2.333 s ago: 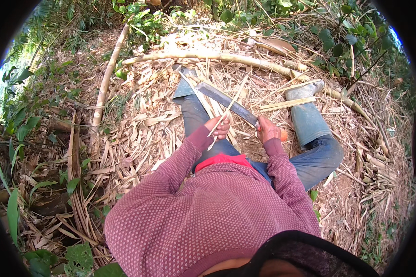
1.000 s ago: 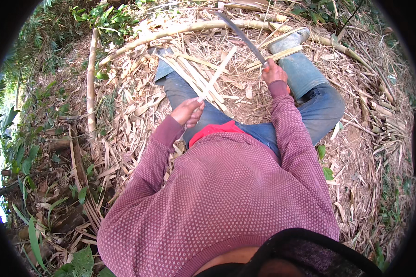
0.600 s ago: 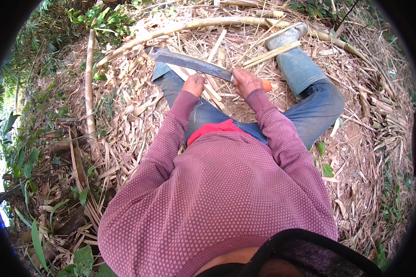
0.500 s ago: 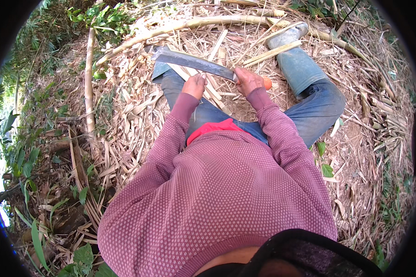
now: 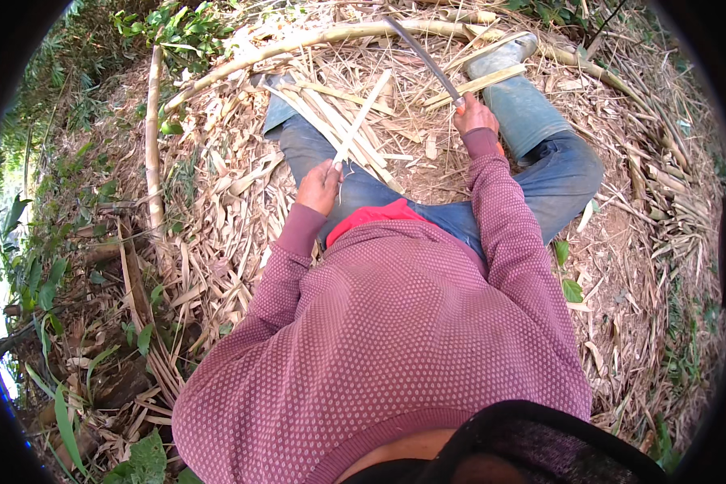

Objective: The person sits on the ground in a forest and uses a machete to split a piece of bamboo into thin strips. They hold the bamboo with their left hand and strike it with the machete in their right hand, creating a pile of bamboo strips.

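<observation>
My left hand [image 5: 320, 187] is closed around the lower end of a pale bamboo strip [image 5: 363, 117], which slants up and away to the right. Out to the right, my right hand [image 5: 476, 115] grips a machete [image 5: 424, 58] by its handle, the long dark blade pointing away and to the left. Several more split bamboo strips [image 5: 310, 115] lie across my left shin, partly crossed by the held one. Over my right boot [image 5: 518, 117] rest other split pieces [image 5: 492, 79], close to the machete's handle end.
A long bamboo pole [image 5: 298, 44] curves along the far side, beyond my feet. On the left another pole [image 5: 154, 137] runs away from me. Dry leaves and shavings [image 5: 226, 218] cover the ground, with green plants [image 5: 173, 32] at the far left.
My right hand has swung the machete away and to the right, its blade turning from crosswise to pointing far. The left hand has moved slightly nearer and left, its strip now plainly visible.
</observation>
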`<state>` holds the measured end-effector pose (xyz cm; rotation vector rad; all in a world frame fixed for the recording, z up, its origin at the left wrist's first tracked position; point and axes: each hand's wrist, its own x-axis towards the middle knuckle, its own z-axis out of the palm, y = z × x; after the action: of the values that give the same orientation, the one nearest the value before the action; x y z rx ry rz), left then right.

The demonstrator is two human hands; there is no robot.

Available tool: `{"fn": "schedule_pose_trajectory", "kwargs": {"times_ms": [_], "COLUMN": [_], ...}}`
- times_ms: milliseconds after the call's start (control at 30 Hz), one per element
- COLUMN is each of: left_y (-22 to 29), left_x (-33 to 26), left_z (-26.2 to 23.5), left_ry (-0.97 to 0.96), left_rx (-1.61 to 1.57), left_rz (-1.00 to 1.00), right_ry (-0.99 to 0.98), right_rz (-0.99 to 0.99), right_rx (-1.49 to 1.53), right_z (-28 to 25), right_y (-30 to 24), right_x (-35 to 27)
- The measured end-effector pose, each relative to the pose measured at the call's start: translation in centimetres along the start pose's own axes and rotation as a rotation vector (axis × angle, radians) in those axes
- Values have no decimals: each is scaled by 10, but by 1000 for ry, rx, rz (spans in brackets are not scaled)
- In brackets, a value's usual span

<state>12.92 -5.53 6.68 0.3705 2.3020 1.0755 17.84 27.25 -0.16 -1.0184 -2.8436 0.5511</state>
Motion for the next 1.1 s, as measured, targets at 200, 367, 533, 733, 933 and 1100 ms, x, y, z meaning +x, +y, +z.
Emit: {"fn": "schedule_pose_trajectory", "kwargs": {"times_ms": [200,367,533,733,933,1100], "left_y": [12,9,22,25,23,14], "left_x": [32,69,74,60,2,19], "left_z": [0,15,17,12,-16,-19], "left_ry": [-135,-132,-174,-171,-394,-267], "left_rx": [-426,-614,-628,-664,-706,-655], "left_rz": [-197,-221,-232,-249,-194,-232], "right_ry": [52,81,-36,67,23,130], "right_rz": [-193,-590,-657,-674,-121,-144], "right_rx": [182,223,188,180,111,196], "right_z": [-9,5,8,25,20,6], "right_y": [-18,-50,-51,-44,-7,-11], "right_x": [-16,-46,-53,-40,2,-7]}}
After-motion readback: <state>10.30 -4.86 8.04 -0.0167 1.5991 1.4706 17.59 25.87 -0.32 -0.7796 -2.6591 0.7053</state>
